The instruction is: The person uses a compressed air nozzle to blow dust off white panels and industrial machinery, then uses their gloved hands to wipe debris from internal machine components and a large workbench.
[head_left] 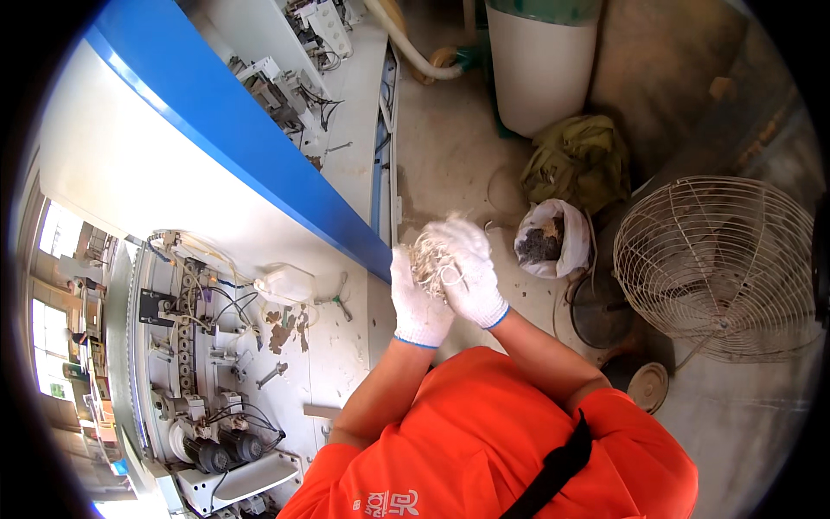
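Observation:
Both my hands wear white knit gloves and meet in front of my chest. My left hand [417, 303] cups a tangled clump of pale thin strips [430, 258] from below and the left. My right hand [471, 268] closes over the same clump from the right and on top. The clump is held above the concrete floor, just right of the machine's blue raised cover [233, 130]. My orange sleeves fill the lower middle of the view.
An open machine bed [216, 346] with motors, cables and loose tools lies to the left. On the floor stand a white sack of dark waste [552, 240], an olive cloth bundle [577, 160], a large white drum [540, 60] and a wire fan guard [718, 259].

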